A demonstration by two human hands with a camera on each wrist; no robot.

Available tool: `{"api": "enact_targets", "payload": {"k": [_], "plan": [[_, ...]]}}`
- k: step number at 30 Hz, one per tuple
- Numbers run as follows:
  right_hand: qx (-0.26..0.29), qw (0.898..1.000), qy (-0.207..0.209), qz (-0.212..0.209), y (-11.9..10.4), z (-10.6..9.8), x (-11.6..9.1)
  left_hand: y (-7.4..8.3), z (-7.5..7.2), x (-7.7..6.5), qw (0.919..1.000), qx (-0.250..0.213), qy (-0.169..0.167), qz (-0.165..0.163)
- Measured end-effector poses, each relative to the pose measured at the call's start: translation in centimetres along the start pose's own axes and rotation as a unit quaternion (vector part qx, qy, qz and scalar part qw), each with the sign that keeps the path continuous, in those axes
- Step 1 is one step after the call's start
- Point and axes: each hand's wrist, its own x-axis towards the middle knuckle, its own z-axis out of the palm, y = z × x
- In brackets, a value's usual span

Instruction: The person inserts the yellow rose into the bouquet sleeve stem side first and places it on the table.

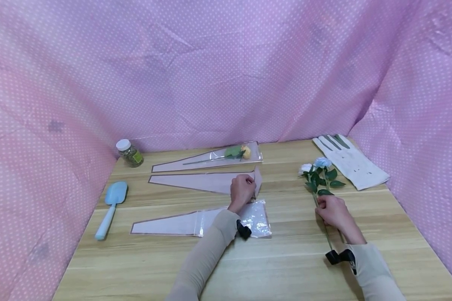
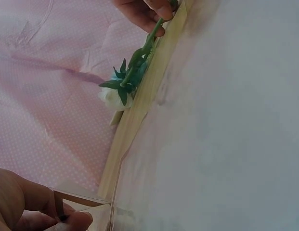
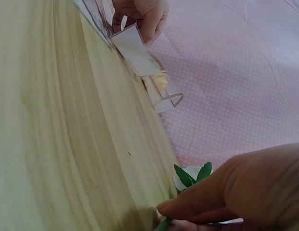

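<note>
My left hand (image 1: pixel 242 190) pinches the open end of the middle flower sleeve (image 1: pixel 199 182), a tapered clear-and-white wrapper with a brown border. That end is lifted off the table, and its raised edge (image 3: pixel 135 48) shows in the right wrist view. At the right, my right hand (image 1: pixel 335 212) pinches the green stem of a white rose (image 1: pixel 306 169) between thumb and fingers. A light blue rose (image 1: pixel 322 162) lies close beside it, its stem running under the hand; whether that stem is gripped too, I cannot tell.
Behind lies a sleeve (image 1: pixel 173 166) with a yellow rose (image 1: pixel 245 152) in it. Another sleeve (image 1: pixel 162 226) lies in front, under the left forearm. A blue trowel (image 1: pixel 116 193) and a lidded jar (image 1: pixel 132 155) are at left, a white glove (image 1: pixel 355 165) at back right.
</note>
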Motion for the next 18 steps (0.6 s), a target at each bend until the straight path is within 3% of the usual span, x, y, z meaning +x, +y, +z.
{"api": "enact_targets", "payload": {"k": [6,18], "plan": [[0.009,1.000,0.004,0.003,0.0,-0.1,0.0,-0.1,0.0,0.0,1.0000,-0.004,-0.004,-0.002],[-0.012,0.999,0.030,-0.039,-1.2,-1.1,-0.1,-0.2,0.1,0.2,0.9999,-0.003,-0.008,-0.008]]}}
